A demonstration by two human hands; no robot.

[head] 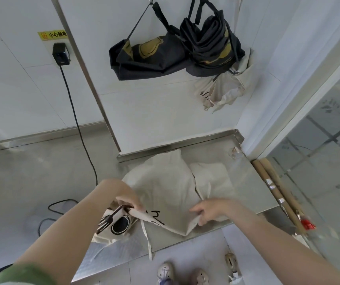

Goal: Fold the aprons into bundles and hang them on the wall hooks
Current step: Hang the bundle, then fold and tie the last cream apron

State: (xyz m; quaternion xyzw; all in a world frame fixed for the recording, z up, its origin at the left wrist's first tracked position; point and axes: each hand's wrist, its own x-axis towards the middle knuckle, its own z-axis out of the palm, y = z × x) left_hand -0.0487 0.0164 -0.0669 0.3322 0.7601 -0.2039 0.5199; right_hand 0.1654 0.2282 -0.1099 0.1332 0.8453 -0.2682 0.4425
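Hands [127, 201] [208, 209] pinch cream apron [165, 186] edges

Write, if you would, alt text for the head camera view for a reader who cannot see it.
A person's left hand pinches a printed fold of a cream apron lying on a steel counter, while the right hand reaches to its front edge. On the wall behind, a dark apron bundle, a second dark bundle and a cream bundle hang.

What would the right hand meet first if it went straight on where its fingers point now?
The right hand points left, low over the cream apron; it would likely meet that cloth's raised fold first, then the left hand. Depth is unclear.
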